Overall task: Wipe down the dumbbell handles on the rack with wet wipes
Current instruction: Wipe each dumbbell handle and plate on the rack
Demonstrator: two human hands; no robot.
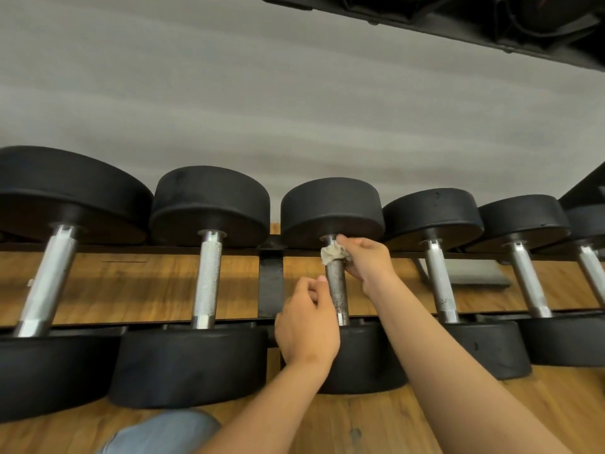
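My right hand (363,257) pinches the wipe (332,253) at twelve o'clock on the handle (337,290) (left hand (307,322): can't tell its grip); bunched, the wipe could snag on the knurling.

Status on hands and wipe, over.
Right hand pinches wipe at far end of handle. Left hand curled beside handle, grip unclear. Nothing in the way.

Pale grey wall (229,77) behind; wood-plank floor (425,421) below; grey mat (474,273) on floor.
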